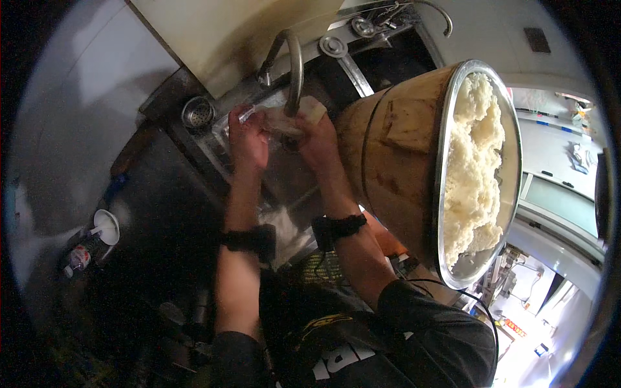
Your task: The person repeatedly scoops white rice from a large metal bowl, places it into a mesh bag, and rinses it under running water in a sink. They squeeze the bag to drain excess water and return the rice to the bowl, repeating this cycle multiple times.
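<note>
Both my hands are over a stainless-steel sink (296, 169), beneath the curved metal faucet (295, 63). Between them stretches a pale, thin, crumpled sheet (281, 121); whether it is cloth or plastic I cannot tell. My left hand (247, 138) grips its left end, where it looks translucent. Its right end, more cream-coloured, is in my right hand (318, 136). The faucet's spout hides part of the sheet. Close by my right forearm stands a large wooden tub (402, 145) with a metal rim, holding a heap of cooked white rice (475, 169).
A perforated metal strainer cup (198, 112) sits at the sink's left corner. Behind is a second basin (388, 58) with its own faucet (439, 17). A white cup (106, 227) and a labelled bottle (80, 257) are far left. A black cable (478, 298) runs beside my right sleeve.
</note>
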### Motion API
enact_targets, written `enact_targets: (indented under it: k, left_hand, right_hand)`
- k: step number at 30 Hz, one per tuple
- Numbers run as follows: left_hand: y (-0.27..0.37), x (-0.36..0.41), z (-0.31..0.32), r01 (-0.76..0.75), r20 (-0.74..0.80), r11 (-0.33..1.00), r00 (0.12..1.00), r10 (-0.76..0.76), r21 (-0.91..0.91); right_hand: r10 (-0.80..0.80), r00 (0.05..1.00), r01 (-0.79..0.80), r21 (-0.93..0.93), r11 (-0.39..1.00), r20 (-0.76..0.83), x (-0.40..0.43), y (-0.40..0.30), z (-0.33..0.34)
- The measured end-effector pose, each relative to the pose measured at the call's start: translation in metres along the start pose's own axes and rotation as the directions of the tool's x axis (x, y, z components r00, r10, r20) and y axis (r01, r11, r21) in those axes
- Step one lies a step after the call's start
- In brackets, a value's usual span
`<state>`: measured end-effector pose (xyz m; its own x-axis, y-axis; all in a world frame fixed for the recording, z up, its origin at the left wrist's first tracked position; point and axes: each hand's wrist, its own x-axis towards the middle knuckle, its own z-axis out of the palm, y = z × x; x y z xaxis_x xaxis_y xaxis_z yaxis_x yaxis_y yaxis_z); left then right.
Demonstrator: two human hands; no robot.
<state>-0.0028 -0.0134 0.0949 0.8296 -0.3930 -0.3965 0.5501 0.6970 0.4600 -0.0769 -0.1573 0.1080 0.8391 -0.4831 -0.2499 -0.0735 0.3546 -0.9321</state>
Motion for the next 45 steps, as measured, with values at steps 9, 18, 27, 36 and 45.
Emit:
enact_targets:
  k: [9, 18, 27, 36, 45]
  left_hand:
    - [-0.007, -0.007, 0.022, -0.052, -0.061, 0.984, 0.996, 0.063, 0.168]
    - [-0.023, -0.009, 0.028, 0.039, -0.047, 0.999, 0.998, -0.038, 0.023]
    - [-0.049, -0.003, -0.001, 0.043, 0.002, 0.995, 0.999, -0.043, -0.095]
    - [-0.053, -0.009, -0.002, 0.084, 0.095, 0.988, 0.993, -0.073, -0.126]
    - [-0.056, 0.001, -0.011, 0.122, -0.166, 0.975, 0.974, -0.154, -0.188]
  right_hand:
    - [0.092, 0.995, -0.075, 0.303, 0.950, -0.044, -0.011, -0.017, 0.012]
    - [-0.105, 0.990, 0.092, -0.129, 0.987, -0.097, -0.017, 0.000, -0.003]
    - [-0.234, 0.947, 0.155, -0.323, 0.934, -0.222, -0.031, -0.001, 0.006]
    - [-0.169, 0.924, 0.099, -0.213, 0.972, -0.344, -0.029, 0.015, 0.000]
    - [-0.126, 0.960, 0.042, -0.316, 0.948, -0.251, -0.040, -0.002, 0.000]
